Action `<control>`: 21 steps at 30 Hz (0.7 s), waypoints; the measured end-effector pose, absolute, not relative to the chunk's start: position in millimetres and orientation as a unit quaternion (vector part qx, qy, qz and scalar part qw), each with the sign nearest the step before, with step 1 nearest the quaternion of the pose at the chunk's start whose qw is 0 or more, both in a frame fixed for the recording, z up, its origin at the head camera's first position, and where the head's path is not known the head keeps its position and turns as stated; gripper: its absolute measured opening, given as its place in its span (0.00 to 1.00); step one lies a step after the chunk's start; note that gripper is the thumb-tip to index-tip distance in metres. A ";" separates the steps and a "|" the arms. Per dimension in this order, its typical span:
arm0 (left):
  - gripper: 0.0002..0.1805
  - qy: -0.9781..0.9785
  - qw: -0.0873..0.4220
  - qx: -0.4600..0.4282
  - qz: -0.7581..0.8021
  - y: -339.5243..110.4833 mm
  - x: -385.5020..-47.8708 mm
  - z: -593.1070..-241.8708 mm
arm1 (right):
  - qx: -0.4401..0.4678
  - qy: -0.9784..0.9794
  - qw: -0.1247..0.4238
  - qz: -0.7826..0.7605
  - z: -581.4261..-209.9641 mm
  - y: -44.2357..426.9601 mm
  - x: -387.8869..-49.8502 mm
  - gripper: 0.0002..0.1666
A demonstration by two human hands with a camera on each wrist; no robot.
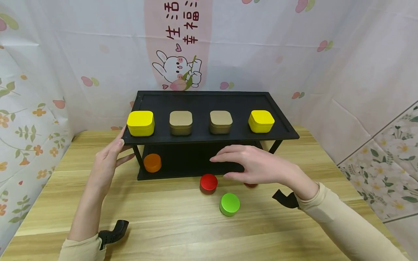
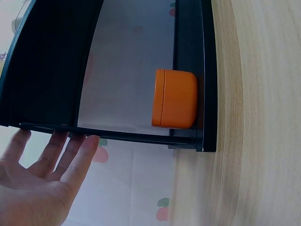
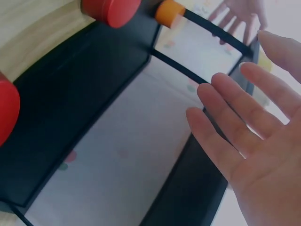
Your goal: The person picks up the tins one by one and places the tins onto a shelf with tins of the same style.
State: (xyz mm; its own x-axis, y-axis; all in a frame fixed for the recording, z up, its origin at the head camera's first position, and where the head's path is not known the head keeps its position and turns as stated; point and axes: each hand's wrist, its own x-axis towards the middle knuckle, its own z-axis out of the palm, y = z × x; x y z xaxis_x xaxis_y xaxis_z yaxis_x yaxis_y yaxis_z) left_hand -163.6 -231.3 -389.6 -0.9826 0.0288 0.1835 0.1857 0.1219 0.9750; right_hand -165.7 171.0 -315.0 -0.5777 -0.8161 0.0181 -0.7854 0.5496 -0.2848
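A black two-tier rack [image 1: 202,103] stands on the table. My left hand [image 1: 109,157] touches the left end of its upper shelf; in the left wrist view the fingertips of this hand [image 2: 47,183] rest along the shelf's edge. The orange round container [image 1: 152,163] sits on the lower shelf at the left. My right hand [image 1: 254,164] hovers before the rack's right half with fingers slightly bent, holding nothing; in the right wrist view its palm and spread fingers [image 3: 254,136] show. A red container [image 1: 208,183] and a green one [image 1: 229,204] lie near it, with another red one partly hidden below the hand.
On the upper shelf stand a yellow box [image 1: 140,123] at the left, two tan boxes [image 1: 181,123] in the middle, and another yellow box [image 1: 261,121] at the right. A patterned cloth [image 1: 261,65] hangs behind the wooden table [image 1: 163,224].
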 end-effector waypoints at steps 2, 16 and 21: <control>0.27 -0.747 0.060 -0.072 -0.658 -231.5 -163.4 -389.4 | -0.458 0.877 0.070 -0.126 -318.2 166.3 -167.5 0.28; 0.27 -0.748 0.059 -0.069 -0.658 -231.4 -163.1 -388.8 | -0.467 0.870 0.116 -0.105 -335.7 141.8 -176.4 0.28; 0.27 -0.744 0.058 -0.068 -0.662 -230.9 -163.7 -388.8 | -0.467 0.869 0.136 -0.096 -341.3 133.2 -180.7 0.28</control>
